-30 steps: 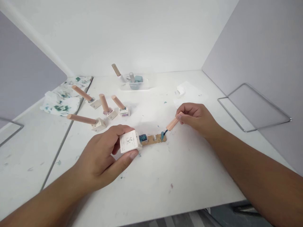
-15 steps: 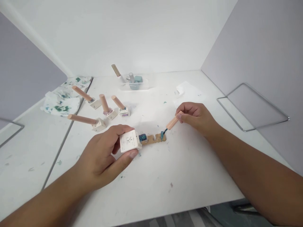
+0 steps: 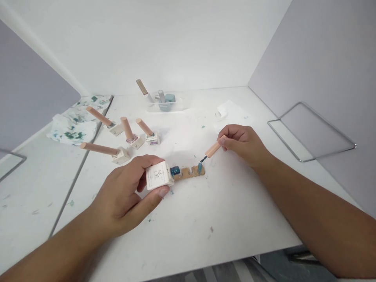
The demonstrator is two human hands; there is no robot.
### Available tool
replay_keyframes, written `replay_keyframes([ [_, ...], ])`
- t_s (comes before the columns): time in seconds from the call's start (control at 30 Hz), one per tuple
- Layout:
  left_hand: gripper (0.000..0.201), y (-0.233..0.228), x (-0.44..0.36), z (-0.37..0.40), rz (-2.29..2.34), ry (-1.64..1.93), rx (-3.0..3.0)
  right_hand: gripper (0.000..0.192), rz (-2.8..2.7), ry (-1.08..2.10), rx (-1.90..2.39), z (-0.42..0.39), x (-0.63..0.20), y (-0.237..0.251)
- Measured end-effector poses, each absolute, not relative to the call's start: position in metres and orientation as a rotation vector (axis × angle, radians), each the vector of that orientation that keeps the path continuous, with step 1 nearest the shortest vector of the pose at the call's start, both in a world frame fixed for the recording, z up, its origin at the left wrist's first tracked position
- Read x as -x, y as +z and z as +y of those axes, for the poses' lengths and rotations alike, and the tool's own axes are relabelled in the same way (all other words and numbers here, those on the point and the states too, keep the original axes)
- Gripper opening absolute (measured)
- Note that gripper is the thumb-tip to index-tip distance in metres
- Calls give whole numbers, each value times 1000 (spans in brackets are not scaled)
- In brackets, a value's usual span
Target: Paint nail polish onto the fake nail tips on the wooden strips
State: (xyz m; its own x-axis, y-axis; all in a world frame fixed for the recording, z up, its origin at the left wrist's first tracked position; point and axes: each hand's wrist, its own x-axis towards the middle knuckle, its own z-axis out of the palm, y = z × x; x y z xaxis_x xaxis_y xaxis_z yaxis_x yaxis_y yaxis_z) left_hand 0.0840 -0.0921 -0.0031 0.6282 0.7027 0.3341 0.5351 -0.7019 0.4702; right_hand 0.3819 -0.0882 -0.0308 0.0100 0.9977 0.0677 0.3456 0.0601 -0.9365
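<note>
- The left hand is gripping a white polish bottle (teal neck pointing right) near the tabletop's middle
- The right hand is pinching a brush cap, its bristles hovering just above the cardboard strip
- Four capped bottles are standing towards the left edge, beside a stained cloth

Beyond the left hand, four capped bottles are lying tilted beside a stained cloth. Farther back, a clear tray is sitting; right of the right hand, a wire frame is resting.
</note>
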Motion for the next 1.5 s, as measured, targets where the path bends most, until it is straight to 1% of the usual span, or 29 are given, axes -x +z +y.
replay_keyframes([
  [0.17,25,-3,-82,-90,972,738,-2556,12,-1528,1084,1251,-92,-380,-30],
  [0.27,26,-3,-82,-91,950,734,-2571,14,-1569,1058,1340,-92,-379,-30],
  [0.37,25,-2,-83,-92,1013,705,-2547,15,-1491,953,1489,-88,-380,-30],
  [0.43,24,-2,-84,-94,1045,701,-2527,14,-1428,921,1517,-85,-381,-29],
  [0.6,26,-4,-82,-93,1004,723,-2547,11,-1471,1092,1265,-88,-381,-30],
  [0.7,26,-4,-82,-92,983,732,-2557,12,-1554,1158,1240,-92,-378,-32],
  [0.93,24,-2,-85,-94,1053,705,-2505,15,-1460,977,1457,-88,-380,-31],
  [1.1,25,-4,-83,-92,993,727,-2524,12,-1454,1035,1325,-91,-378,-27],
  [1.2,25,-5,-82,-90,980,732,-2554,13,-1524,1078,1354,-94,-374,-27],
  [1.4,26,-4,-82,-90,989,717,-2539,15,-1451,895,1517,-90,-376,-29],
  [1.5,26,-4,-82,-90,981,730,-2546,14,-1409,896,1492,-88,-377,-28],
])
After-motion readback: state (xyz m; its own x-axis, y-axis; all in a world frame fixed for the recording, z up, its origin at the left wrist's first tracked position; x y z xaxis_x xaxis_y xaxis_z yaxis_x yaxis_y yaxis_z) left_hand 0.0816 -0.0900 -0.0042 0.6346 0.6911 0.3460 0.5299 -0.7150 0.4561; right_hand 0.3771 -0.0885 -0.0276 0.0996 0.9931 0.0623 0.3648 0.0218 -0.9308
